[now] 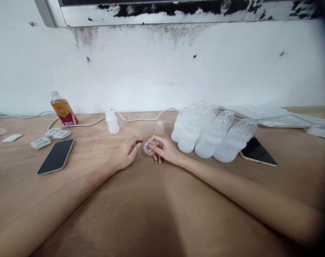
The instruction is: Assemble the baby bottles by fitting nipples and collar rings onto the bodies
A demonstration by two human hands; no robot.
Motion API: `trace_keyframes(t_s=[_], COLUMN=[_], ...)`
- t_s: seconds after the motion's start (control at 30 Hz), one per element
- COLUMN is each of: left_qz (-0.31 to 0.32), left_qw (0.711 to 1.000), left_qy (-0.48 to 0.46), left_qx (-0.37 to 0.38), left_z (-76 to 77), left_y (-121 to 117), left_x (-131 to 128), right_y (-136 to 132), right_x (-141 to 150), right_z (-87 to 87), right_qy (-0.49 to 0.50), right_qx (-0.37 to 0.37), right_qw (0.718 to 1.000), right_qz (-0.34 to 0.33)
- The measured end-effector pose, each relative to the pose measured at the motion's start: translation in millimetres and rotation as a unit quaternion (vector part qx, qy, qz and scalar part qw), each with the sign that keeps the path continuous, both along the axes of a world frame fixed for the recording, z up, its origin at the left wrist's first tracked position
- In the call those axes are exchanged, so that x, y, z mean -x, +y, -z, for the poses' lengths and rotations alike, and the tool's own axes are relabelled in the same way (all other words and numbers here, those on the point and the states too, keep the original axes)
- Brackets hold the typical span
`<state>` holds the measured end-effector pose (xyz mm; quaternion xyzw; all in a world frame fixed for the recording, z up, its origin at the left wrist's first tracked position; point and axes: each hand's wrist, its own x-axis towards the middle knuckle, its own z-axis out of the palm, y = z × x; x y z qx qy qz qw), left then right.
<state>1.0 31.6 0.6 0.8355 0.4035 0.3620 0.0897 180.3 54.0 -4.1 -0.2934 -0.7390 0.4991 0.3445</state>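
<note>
My right hand [162,149] is closed on a clear bottle collar [148,147], a round translucent ring gripped between thumb and fingers with its opening tilted toward me. Just left of it, my left hand [128,152] rests over the table with fingers bent and thumb apart, and I see nothing in it. Behind the hands, a clear dome cap [159,127] stands on the table. A white bottle body without a cap [112,123] is upright at the back left. To the right stand several capped milky baby bottles [189,137] in a tight group.
On the left are a dark phone [55,157], several small white packs [40,142] and a drink bottle [63,109]. Another phone [257,151] lies at right behind the bottles. A white cable [141,120] runs along the wall, near plastic bags [280,116].
</note>
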Motion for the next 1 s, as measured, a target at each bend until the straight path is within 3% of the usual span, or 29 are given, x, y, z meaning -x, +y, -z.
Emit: trace_keyframes(t_s=[0.17, 0.57, 1.0], left_qz=[-0.032, -0.100, -0.109], left_qw=[0.998, 0.993, 0.993], left_qy=[-0.015, -0.056, -0.040], left_qx=[0.059, 0.033, 0.019], left_z=[-0.9, 8.3, 7.1], left_y=[-6, -2, -4], left_x=[-14, -20, -21], right_y=[-1, -14, -13], right_x=[2, 7, 6], right_z=[1.7, -9.4, -7.5], right_qy=[-0.046, -0.118, -0.125], right_qx=[-0.044, -0.165, -0.175], right_qw=[0.997, 0.973, 0.971], right_qz=[0.044, 0.112, 0.107])
